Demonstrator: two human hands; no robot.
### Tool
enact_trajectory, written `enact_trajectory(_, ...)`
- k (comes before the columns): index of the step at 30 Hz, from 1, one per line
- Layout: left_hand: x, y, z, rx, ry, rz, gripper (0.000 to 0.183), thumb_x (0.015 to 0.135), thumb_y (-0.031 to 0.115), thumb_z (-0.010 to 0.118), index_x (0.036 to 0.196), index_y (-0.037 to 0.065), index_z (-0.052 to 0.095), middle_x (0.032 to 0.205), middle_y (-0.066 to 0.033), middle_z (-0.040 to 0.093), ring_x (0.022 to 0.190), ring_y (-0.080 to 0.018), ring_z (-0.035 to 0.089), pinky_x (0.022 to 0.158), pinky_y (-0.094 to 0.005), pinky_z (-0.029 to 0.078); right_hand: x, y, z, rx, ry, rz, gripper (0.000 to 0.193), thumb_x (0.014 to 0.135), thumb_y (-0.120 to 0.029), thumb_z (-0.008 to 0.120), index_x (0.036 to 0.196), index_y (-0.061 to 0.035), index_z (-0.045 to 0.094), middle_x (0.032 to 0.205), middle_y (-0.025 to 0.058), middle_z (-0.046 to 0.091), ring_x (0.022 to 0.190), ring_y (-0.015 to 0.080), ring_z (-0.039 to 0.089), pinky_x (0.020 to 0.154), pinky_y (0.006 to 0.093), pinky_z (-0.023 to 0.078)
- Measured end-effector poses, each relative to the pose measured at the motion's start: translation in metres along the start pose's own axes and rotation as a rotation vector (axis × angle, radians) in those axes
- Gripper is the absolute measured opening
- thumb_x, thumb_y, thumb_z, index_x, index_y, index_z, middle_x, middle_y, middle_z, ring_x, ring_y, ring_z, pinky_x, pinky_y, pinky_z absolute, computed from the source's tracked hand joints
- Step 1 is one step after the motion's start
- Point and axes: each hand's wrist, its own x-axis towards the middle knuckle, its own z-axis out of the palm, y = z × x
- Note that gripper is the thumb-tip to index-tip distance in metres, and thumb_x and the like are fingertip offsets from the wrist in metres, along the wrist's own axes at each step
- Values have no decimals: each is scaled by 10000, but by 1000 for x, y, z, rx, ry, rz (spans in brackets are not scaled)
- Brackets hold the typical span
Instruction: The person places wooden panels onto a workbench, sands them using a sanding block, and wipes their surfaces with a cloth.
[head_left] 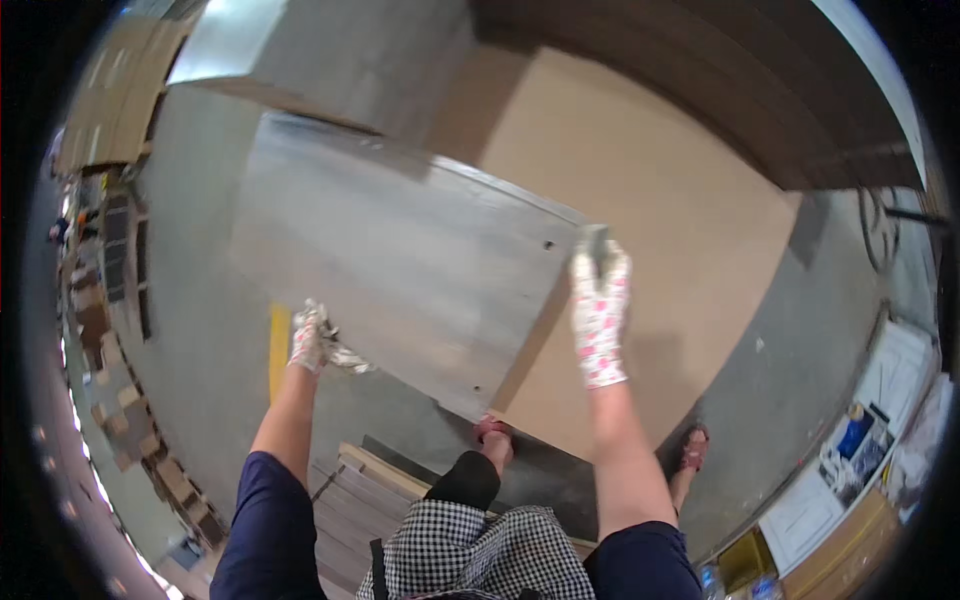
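A large grey panel (400,250) with small holes near its right edge lies flat in front of me. My left hand (311,335), in a white glove with pink spots, is closed at the panel's near left edge. From it hangs a crumpled whitish rag (348,358). My right hand (601,295), gloved the same way and slightly blurred, is closed on a small grey-green pad (592,243). That pad is at the panel's far right corner; whether it touches the edge I cannot tell.
Under the panel's right part lies a tan board (640,190). A tall grey stack (350,60) stands at the far left, dark brown panels (700,70) at the far right. Wood-look boards (365,530) lie near my legs. White trays (850,450) with small items stand at right.
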Motion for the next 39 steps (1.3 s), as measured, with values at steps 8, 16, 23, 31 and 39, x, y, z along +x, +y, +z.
enact_trajectory(8,-95,3,3,-76,-57,-75,352,950,429,721,1162,167,618,983,-6,678,658,-168,634,516,-397,526,-86,38,-72,503,22,419,549,1025,-367,639,1446,-68,451,1192,78,560,1075,226,589,952,409,513)
enact_trajectory(16,-198,-1,-46,155,-159,-288,339,989,281,656,1251,66,678,1001,-54,724,781,-152,679,618,-337,569,-231,69,-78,527,-21,588,526,892,-13,699,1359,-148,497,1150,45,567,966,217,612,830,403,551)
enact_trajectory(23,-293,-52,-124,152,-145,-368,230,984,207,594,1127,51,682,912,-60,706,739,-192,686,541,-381,578,-247,61,-8,611,-146,669,474,990,-165,656,1404,-200,428,1350,106,567,1092,385,651,875,537,578)
enact_trajectory(31,-342,-93,-158,6,-121,-350,294,995,166,559,1268,63,604,1059,-63,693,851,-205,693,733,-356,595,-274,65,-16,590,-40,829,690,993,-307,664,1538,-266,244,1581,130,351,1367,521,424,1048,634,448)
enact_trajectory(39,-195,-12,-142,-168,-71,-350,358,1022,261,568,1359,141,558,1121,-80,684,864,-240,712,685,-459,613,-275,98,34,778,318,942,731,985,-360,683,1559,-285,236,1621,105,214,1424,509,329,1102,650,400)
